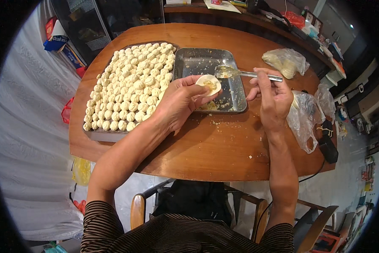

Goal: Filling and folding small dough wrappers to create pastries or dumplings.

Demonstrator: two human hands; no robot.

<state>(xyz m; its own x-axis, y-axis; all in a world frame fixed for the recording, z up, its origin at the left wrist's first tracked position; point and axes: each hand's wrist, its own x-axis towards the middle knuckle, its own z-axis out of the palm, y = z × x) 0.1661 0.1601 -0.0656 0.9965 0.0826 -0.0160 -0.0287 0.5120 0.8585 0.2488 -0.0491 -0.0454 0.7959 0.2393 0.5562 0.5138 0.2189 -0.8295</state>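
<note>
My left hand (182,99) holds a round, pale dough wrapper (213,81) with a little yellowish filling (209,86) on it, the thumb resting at its edge. In my right hand (275,95) is a metal spoon (248,74), gripped by its handle; bits of filling cling to its bowl, which is just right of the wrapper. Beneath both lies a shallow metal tray (240,95) with scraps of filling along its near side and crumbs across its bottom. Left of it, a large tray (105,135) is packed with rows of small pleated dumplings (132,82).
Clear plastic bags lie on the right of the wooden table (198,156): one with pale contents (285,61), another (303,120) nearer me. A black adapter (328,149) with a cable sits at the right edge. Crumbs dot the tabletop. Wooden chair arms (137,211) stand below its near edge.
</note>
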